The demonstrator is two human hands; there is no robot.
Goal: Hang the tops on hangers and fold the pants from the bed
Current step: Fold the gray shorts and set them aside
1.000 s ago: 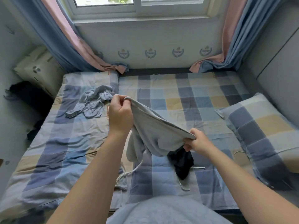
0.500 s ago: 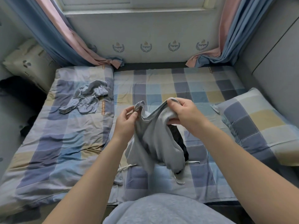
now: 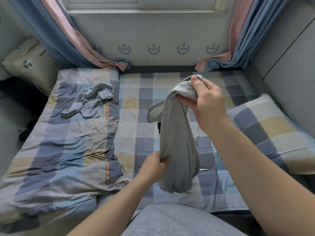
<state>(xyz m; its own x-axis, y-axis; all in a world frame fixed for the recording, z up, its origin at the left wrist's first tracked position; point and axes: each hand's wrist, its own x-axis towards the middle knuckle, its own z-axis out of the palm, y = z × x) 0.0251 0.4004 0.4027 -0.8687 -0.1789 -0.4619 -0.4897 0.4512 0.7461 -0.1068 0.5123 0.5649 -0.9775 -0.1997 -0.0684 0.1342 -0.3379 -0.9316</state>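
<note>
Grey garment [image 3: 177,147] hangs bunched over the middle of the bed [image 3: 139,133], neither folded nor hung; can't tell if it's a top or pants. Bluish garment [image 3: 90,103] lies crumpled far left on the quilt [image 3: 68,150], untouched. No hanger in view, so most of the job is left. My right hand [image 3: 206,106] pinches the upper edge, fingers curled tight. My left hand [image 3: 155,166] grips the lower part, fingers closed round the cloth.

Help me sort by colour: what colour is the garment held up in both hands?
Plain light grey; the garment shows best in the head view.
</note>
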